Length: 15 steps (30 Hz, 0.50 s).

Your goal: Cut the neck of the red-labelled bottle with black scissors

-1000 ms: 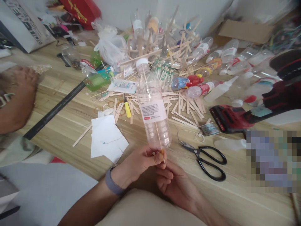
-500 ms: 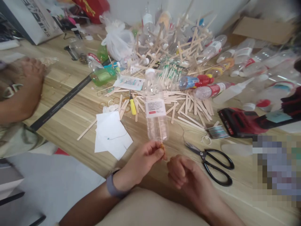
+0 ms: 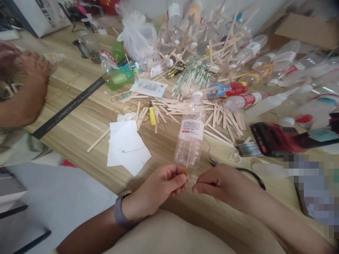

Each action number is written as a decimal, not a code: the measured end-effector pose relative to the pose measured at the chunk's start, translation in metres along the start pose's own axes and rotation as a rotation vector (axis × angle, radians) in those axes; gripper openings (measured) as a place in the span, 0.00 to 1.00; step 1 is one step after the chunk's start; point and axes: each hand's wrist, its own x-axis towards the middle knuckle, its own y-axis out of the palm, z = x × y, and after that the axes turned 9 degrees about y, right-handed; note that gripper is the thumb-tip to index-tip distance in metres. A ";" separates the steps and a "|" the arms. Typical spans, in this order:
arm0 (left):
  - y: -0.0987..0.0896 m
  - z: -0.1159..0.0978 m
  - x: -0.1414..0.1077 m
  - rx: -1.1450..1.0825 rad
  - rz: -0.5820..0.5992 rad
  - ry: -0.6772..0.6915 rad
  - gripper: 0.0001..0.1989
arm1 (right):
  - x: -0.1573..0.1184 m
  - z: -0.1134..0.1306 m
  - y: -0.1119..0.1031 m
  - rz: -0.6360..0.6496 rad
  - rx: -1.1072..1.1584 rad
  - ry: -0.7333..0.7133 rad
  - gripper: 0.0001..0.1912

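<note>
My left hand (image 3: 171, 180) is closed in a pinch on the lower end of a thin stick (image 3: 188, 157), where a small amber piece (image 3: 186, 171) shows at the fingertips. The stick runs up along the clear plastic bottle (image 3: 188, 150), which has a white cap and a white label and leans to the right. Whether it passes inside or behind the bottle I cannot tell. Just to the right, my right hand (image 3: 212, 181) is closed with thumb and fingers together; anything in that pinch is too fine to make out. Black-handled scissors (image 3: 251, 173) lie partly hidden behind it.
White paper sheets (image 3: 128, 148) with a thread lie left of the bottle. Beyond are a yellow-handled screwdriver (image 3: 152, 115), scattered wooden sticks (image 3: 230, 127) and several bottles. A red-black power tool (image 3: 275, 139) lies right. Another person's hands (image 3: 34, 65) are at far left.
The bottle and my left hand have shifted slightly right, and the bottle now leans right. My right hand has turned palm-down and moved up, covering more of the scissors.
</note>
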 end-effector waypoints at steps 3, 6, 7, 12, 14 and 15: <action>0.000 -0.001 0.001 0.009 -0.006 0.060 0.13 | 0.002 0.002 0.015 0.081 0.308 0.149 0.13; 0.000 -0.002 0.004 0.004 -0.043 0.103 0.14 | 0.003 0.005 0.036 0.032 0.623 0.213 0.13; 0.000 -0.002 0.004 -0.010 -0.052 0.098 0.14 | 0.003 0.007 0.041 0.009 0.707 0.211 0.14; -0.002 0.001 0.001 0.123 -0.040 0.205 0.10 | 0.004 0.017 0.049 -0.085 0.948 0.128 0.19; -0.004 0.001 -0.004 0.331 0.002 0.337 0.12 | 0.003 0.018 0.047 -0.135 0.970 0.122 0.21; -0.005 0.000 -0.007 0.473 0.022 0.408 0.14 | 0.003 0.017 0.047 -0.159 0.977 0.118 0.23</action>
